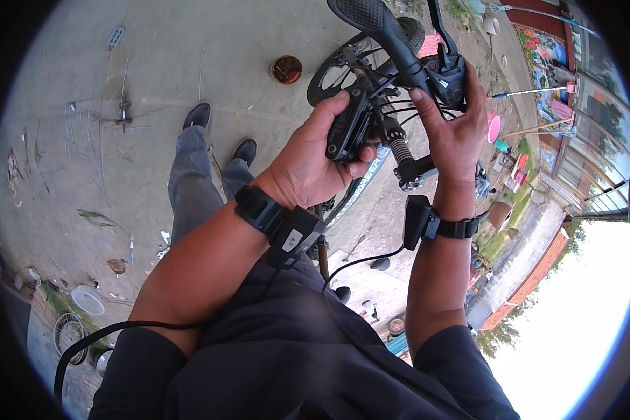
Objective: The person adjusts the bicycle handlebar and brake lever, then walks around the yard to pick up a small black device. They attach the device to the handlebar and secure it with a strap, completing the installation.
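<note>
My left hand [302, 157] is closed around a black folding multi-tool [347, 127], its thumb along the top and fingertips curled beneath. It is held just left of the bicycle's handlebar. My right hand [457, 140] grips the black brake lever and shifter mount [446, 80], thumb on the near side and fingers wrapped behind it. The black rubber handlebar grip [376, 22] and the brake lever blade [442, 28] stick out beyond that hand. Between my hands are cables, the stem [414, 172] and the blue-white frame tube [366, 183]. Whether a tool bit is folded out, I cannot tell.
The bicycle's front wheel [320, 73] stands beyond my hands. A round container of dark liquid [286, 69] sits on the concrete ground. Wires and a metal piece [124, 110] lie at left; a white basin [87, 299] is lower left. Wrist-strapped devices trail black cables [129, 325].
</note>
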